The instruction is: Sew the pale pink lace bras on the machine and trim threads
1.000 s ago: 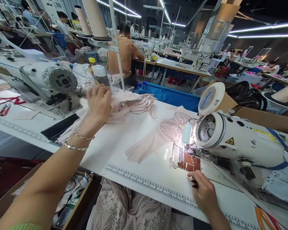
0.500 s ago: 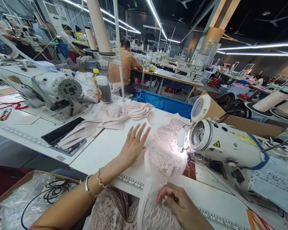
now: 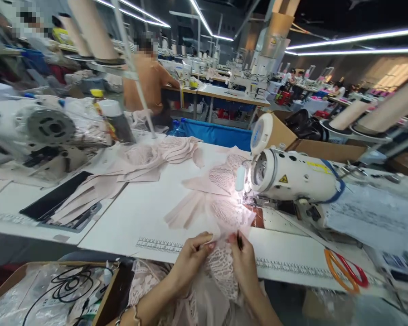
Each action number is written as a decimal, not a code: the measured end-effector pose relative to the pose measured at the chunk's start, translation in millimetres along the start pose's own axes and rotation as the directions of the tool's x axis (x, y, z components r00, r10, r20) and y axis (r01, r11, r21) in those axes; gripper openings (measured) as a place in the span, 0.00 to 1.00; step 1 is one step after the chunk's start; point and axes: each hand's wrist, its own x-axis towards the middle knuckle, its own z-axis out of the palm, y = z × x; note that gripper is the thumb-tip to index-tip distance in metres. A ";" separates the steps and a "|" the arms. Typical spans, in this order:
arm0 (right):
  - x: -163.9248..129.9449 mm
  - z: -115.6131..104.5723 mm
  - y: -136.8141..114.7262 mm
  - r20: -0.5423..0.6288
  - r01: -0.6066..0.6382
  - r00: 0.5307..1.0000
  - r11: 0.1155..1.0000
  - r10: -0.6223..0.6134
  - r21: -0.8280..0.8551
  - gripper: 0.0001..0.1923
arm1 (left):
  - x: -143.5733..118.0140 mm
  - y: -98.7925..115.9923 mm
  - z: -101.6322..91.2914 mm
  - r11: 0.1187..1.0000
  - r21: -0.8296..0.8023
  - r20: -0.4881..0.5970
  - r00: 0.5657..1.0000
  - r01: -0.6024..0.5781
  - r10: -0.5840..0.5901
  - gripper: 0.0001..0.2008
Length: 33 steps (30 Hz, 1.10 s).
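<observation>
My left hand (image 3: 195, 256) is closed on the edge of a pale pink lace bra piece (image 3: 221, 262) at the table's front edge. Close beside it, my right hand (image 3: 244, 258) pinches the same piece. A small dark tool (image 3: 239, 240) sticks up from the right fingers; its kind is unclear. The lace runs down over my lap and up to the lit needle area of the sewing machine (image 3: 285, 174). More lace cups (image 3: 221, 179) lie by the needle, with sheer fabric (image 3: 187, 210) spread to their left.
A stack of lace cups (image 3: 139, 154) lies at the back left, near a second sewing machine (image 3: 41, 127). Orange-handled scissors (image 3: 340, 271) rest at the front right. An open box (image 3: 114, 290) with plastic and black cable stands lower left. A person (image 3: 143, 81) sits beyond the table.
My left hand has come down from the flat fabric on the table and now grips the lace beside my right hand. The view has turned right, and the lace by the machine has shifted.
</observation>
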 end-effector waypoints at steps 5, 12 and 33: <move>-0.4 0.7 0.4 0.093 -0.013 0.996 1.000 0.014 -0.007 0.28 | 9.2 4.9 -10.2 0.948 0.298 0.154 0.974 0.113 -0.165 0.29; 20.5 -30.1 -2.9 0.608 0.093 0.793 0.994 -0.038 -0.058 0.28 | 17.9 8.6 -14.4 0.766 0.641 0.220 0.946 0.046 -0.240 0.29; 16.8 -20.1 -14.1 0.490 0.200 0.865 0.969 -0.106 -0.145 0.20 | 21.3 21.8 -3.4 0.931 -0.145 -0.217 0.907 0.335 -0.360 0.31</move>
